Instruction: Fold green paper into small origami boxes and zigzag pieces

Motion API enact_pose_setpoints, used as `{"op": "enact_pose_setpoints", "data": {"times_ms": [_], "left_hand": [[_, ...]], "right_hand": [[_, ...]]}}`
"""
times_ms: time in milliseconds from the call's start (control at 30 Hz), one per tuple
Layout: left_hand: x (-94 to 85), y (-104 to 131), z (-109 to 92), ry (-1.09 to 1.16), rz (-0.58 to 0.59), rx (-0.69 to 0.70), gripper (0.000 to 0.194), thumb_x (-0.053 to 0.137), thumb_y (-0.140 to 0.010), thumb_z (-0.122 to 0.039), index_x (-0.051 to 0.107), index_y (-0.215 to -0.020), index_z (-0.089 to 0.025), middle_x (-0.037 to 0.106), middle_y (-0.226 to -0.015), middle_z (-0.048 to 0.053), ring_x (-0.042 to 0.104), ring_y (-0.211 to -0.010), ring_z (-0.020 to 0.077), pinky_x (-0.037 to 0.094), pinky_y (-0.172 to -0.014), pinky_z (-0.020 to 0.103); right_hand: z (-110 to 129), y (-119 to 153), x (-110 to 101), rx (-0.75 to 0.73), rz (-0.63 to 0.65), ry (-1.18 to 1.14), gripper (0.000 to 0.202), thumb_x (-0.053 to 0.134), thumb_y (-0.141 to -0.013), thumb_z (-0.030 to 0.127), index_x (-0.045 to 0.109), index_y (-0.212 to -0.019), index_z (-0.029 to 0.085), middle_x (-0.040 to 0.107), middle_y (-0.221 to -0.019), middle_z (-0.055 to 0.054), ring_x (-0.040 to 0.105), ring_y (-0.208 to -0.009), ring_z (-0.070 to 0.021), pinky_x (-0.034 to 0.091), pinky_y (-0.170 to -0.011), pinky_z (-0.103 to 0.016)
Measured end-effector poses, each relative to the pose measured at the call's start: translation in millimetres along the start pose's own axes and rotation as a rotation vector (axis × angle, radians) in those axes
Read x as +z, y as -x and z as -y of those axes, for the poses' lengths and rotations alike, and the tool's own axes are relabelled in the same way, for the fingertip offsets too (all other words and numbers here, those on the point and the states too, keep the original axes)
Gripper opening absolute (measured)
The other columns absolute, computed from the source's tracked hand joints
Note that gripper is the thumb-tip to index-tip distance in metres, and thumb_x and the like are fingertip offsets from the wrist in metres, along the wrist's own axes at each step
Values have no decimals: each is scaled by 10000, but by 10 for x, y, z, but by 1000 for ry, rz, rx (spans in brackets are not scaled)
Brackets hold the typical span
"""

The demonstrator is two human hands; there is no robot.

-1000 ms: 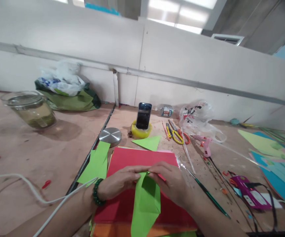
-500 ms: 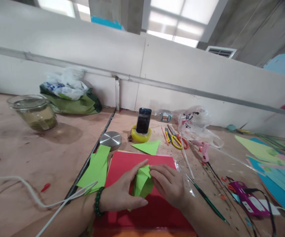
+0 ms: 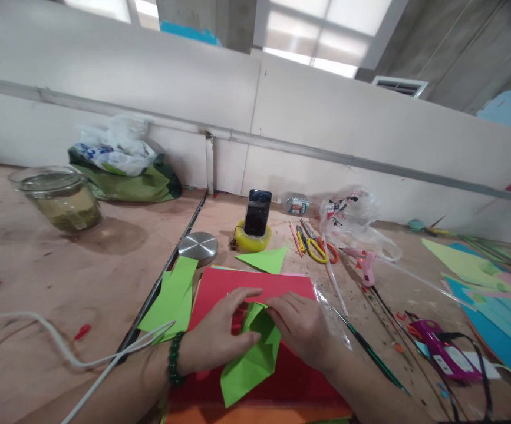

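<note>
While the right hand (image 3: 298,324) pinches the top of the creased bright-green paper sheet (image 3: 250,371) and the half-open left hand (image 3: 215,337) thumbs its side, it seems partly folded, not yet flattened, above flat red paper (image 3: 222,282) toward the tabletop's (image 3: 118,277) near edge.

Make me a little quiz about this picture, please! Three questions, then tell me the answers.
1. Pick one. What lies under the folded paper in the right hand? A) a plate; B) a red sheet; C) a towel.
2. True or false: the phone is propped up at the yellow ring.
3. Fill in the gap: the bracelet by the left hand is coloured ____.

Key: 1. B; 2. true; 3. green.
</note>
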State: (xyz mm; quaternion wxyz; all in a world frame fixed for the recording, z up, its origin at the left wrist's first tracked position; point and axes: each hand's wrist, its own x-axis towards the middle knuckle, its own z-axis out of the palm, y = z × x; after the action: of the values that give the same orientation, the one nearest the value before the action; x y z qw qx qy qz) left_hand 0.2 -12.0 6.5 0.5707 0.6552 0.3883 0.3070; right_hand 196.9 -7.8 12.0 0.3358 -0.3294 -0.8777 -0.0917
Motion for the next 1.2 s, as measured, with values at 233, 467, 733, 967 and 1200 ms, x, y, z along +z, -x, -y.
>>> {"op": "enact_pose_setpoints", "data": {"times_ms": [233,467,733,967,1200], "left_hand": [[-36,-67,32,111,-22,-134,493,622,-742,-311,623,-1213,-167,667,-1203,98,559,-1134,287,400,-1006,437],[-12,-112,-10,294,82,-292,576,510,-808,-613,664,-1099,-140,721,-923,83,622,-907,242,467,-803,363],[-8,-103,-59,247,157,-321,507,539,-778,-548,646,-1068,-146,679,-927,78,593,-816,202,449,-676,293],[-48,-128,-60,8,188,-204,315,527,-611,-223,665,-877,-125,651,-804,30,534,-731,165,407,-642,250],[-52,-152,54,-202,130,-154,250,475,-702,-271,668,-658,-119,587,-567,-22,476,-563,127,362,-548,226]], "right_hand": [[8,27,58,377,312,-288,180,525,-912,212,698,-868,185,701,-713,-27,605,-595,-135,432,-567,-228],[-49,-41,14,607,518,-552,188,549,-823,140,716,-736,145,620,-583,16,483,-526,-90,324,-487,-184],[-145,-45,82,715,563,-617,157,633,-789,160,710,-657,124,550,-517,25,472,-512,-92,311,-484,-191],[86,-23,128,579,433,-376,49,686,-748,136,686,-705,159,612,-654,1,521,-576,-109,357,-549,-217],[-27,-56,76,777,464,-991,252,601,-829,370,644,-728,143,626,-643,-5,569,-597,-122,446,-575,-230]]}}
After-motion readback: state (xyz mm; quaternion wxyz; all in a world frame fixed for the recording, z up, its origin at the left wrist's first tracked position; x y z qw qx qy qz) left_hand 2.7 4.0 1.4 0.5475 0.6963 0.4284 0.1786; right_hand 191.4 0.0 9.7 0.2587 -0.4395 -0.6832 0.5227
